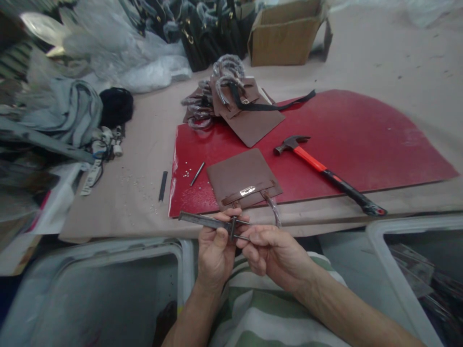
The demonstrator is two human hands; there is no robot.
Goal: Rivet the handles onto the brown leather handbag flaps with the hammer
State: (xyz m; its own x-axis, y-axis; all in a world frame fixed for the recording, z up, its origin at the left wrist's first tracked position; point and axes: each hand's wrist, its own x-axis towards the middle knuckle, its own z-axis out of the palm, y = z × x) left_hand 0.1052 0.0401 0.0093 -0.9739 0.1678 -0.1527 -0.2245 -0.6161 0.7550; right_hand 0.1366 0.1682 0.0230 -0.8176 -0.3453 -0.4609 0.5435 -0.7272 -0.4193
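My left hand (217,250) is closed around a dark metal tool (206,220) with a flat bar, a short crosspiece and two thin rods. The bar points left, just above the table's front edge. With thumb and fingers pinched, my right hand (271,246) grips the end of a lower thin rod. Beyond both hands a flat brown leather bag panel (242,171) lies on a red mat (354,140), its metal clasp (247,191) and plastic-wrapped handle (274,210) towards me.
A claw hammer (325,171) rests right of the panel. A thin metal rod (197,174) and a dark strip (163,186) lie left. Behind are stacked brown bag pieces (249,120), a black strap (275,106) and a cardboard box (284,38). Grey bins (184,255) flank my lap.
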